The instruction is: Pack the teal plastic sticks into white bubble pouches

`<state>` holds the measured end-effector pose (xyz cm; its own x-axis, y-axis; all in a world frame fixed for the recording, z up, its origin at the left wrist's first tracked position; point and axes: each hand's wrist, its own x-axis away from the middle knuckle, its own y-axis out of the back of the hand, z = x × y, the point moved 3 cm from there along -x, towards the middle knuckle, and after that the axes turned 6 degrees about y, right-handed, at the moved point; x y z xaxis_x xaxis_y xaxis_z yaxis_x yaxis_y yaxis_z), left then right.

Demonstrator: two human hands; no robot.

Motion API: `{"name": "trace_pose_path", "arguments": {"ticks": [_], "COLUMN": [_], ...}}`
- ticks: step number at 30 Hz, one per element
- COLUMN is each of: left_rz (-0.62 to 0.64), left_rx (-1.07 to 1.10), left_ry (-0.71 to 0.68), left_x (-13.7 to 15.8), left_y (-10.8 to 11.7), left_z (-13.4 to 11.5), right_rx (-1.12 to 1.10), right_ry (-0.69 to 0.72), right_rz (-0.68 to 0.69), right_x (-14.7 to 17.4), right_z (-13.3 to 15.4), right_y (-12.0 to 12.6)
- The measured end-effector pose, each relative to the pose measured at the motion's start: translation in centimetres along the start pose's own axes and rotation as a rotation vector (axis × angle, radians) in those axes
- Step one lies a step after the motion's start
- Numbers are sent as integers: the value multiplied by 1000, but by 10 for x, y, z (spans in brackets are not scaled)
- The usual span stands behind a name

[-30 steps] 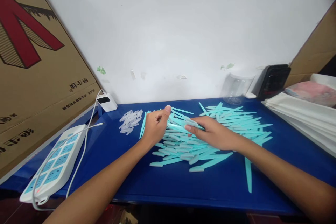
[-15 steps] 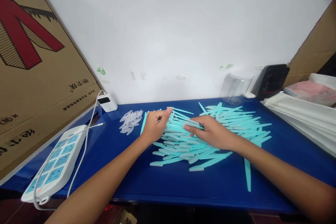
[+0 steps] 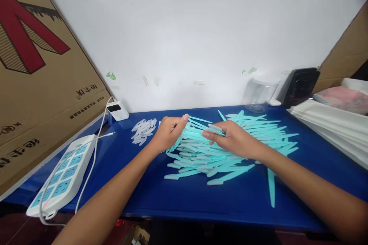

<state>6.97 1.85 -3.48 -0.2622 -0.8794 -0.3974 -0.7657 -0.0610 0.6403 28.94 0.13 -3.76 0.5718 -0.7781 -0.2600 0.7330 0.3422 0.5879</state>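
My left hand (image 3: 171,132) is closed around a bunch of turquoise eyebrow razors, whose slim handles show past the thumb and under the fingers. Closed too, my right hand (image 3: 237,138) pinches a few eyebrow razors (image 3: 216,128), their pale blade ends pointing left toward my other hand. Both hands are just above a loose heap of eyebrow razors (image 3: 198,157) on the blue table (image 3: 149,199). Beyond my right wrist spreads a second heap of razors (image 3: 268,132). Left of my left hand lies a small pile of clear plastic blade covers (image 3: 143,131).
At left are a white power strip (image 3: 64,176), its cables and a small white device (image 3: 117,111), beside a big cardboard box (image 3: 43,84). A clear jar (image 3: 260,93), a black holder (image 3: 300,86) and stacked white sheets (image 3: 327,126) stand at right.
My left hand has lifted and turned slightly, and more of its razors show beneath it. My right hand has risen a little, still gripping its razors.
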Motion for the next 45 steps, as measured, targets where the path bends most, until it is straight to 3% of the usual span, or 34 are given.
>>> {"name": "trace_pose_path", "arguments": {"ticks": [6,10,12,13,16,19,24,30,32,34,36,39,42,45], "left_rz": [-61,-428,-480,-437,-148,36,87,7,-91,-192,-171,-21,62,34], "left_rx": [57,-2,-224,-394,-856,-1005,-1036,-1076,-1030,-844,-514,-79,146,264], "left_ry": [56,142,147,160,335,499,568,604,532,374,189,-7,-56,-7], "left_x": [-6,-16,-20,-22,-24,-20,-16,-15,-17,-19,-17,-4,13,24], "left_y": [10,63,88,97,106,106,106,110,104,87,58,6,-29,-40], "left_z": [12,43,55,61,82,100,113,108,95,75,52,15,-11,-20], "right_rx": [-17,51,47,48,100,190,260,260,267,280,293,282,248,239], "right_ry": [-46,-80,-96,-99,-96,-66,-15,-9,1,39,71,86,114,164], "right_rz": [-3,-121,-175,-189,-204,-187,-178,-183,-200,-242,-323,-459,-467,-359], "right_x": [2,3,2,1,-1,-3,-4,-4,-4,-3,-1,4,8,9], "right_z": [-5,-20,-27,-30,-34,-34,-34,-35,-34,-31,-25,-16,-8,-4], "right_y": [6,32,42,44,41,33,29,29,27,25,22,18,8,-5]}}
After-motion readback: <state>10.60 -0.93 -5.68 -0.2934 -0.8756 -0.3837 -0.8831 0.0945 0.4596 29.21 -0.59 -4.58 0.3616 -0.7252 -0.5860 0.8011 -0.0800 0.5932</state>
